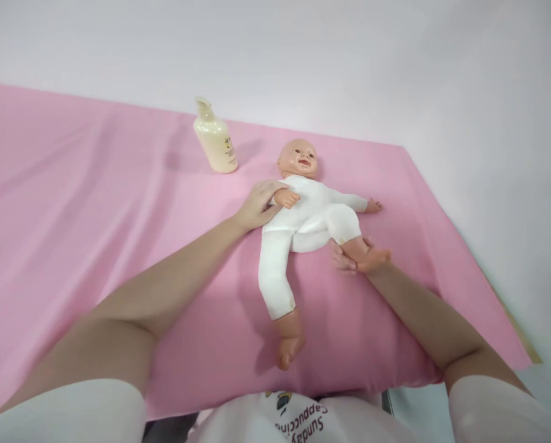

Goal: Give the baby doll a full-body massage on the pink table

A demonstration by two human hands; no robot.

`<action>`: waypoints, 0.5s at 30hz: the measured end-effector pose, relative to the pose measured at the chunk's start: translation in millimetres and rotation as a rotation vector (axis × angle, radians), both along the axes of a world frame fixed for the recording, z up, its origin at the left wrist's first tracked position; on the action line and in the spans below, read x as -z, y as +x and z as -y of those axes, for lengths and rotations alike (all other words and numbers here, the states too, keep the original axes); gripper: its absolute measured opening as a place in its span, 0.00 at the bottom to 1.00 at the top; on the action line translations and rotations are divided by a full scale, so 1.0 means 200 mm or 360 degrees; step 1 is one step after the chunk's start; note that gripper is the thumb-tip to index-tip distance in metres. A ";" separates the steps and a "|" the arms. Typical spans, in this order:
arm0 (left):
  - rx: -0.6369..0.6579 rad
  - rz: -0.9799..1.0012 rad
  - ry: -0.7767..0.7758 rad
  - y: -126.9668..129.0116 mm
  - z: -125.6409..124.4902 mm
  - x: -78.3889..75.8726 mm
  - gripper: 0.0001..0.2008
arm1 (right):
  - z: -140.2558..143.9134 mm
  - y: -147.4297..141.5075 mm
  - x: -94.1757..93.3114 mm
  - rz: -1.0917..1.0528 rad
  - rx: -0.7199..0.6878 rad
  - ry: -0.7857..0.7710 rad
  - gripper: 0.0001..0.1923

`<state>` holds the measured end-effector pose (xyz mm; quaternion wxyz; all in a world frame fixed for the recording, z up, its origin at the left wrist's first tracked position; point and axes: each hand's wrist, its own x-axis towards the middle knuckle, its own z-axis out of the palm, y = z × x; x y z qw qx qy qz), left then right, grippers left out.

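A baby doll (309,200) with a white cloth body lies on its back, its head pointing away from me. My left hand (258,206) is wrapped round the doll's arm on the left side, against its torso; some fingertips are hidden behind that arm. On the other side, my right hand (344,258) holds the doll's right-side leg from beneath, near the ankle. That leg is bent and raised, and its foot covers part of my hand and wrist. The doll's other leg lies stretched out towards me.
A pale yellow pump bottle (216,144) stands beyond my left hand, left of the doll's head. Under everything is a pink cloth (118,203) with soft folds. The table's edge shows at the right, and a white surface (275,49) lies behind.
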<state>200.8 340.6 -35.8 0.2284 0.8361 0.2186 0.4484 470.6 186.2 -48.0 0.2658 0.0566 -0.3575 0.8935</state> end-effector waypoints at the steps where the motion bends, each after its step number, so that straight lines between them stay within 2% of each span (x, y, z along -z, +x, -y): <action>1: 0.0015 -0.0069 0.0021 0.00 0.00 -0.01 0.24 | 0.00 0.00 -0.01 0.0100 0.0134 -0.0040 0.26; 3: -0.0004 -0.0105 0.0023 -0.01 0.00 -0.02 0.24 | -0.01 0.00 -0.01 0.0304 0.0282 -0.0056 0.26; 6: -0.0002 -0.0160 0.0065 -0.02 0.00 -0.01 0.23 | -0.01 0.00 -0.01 0.0537 0.0287 0.0018 0.26; 10: -0.0020 -0.0039 0.0038 -0.02 -0.01 0.01 0.25 | 0.02 -0.01 -0.01 0.0613 0.0128 0.0106 0.30; 15: -0.0163 0.0491 -0.0219 -0.02 -0.08 0.10 0.35 | 0.02 0.00 0.01 0.0554 -0.0252 0.0173 0.31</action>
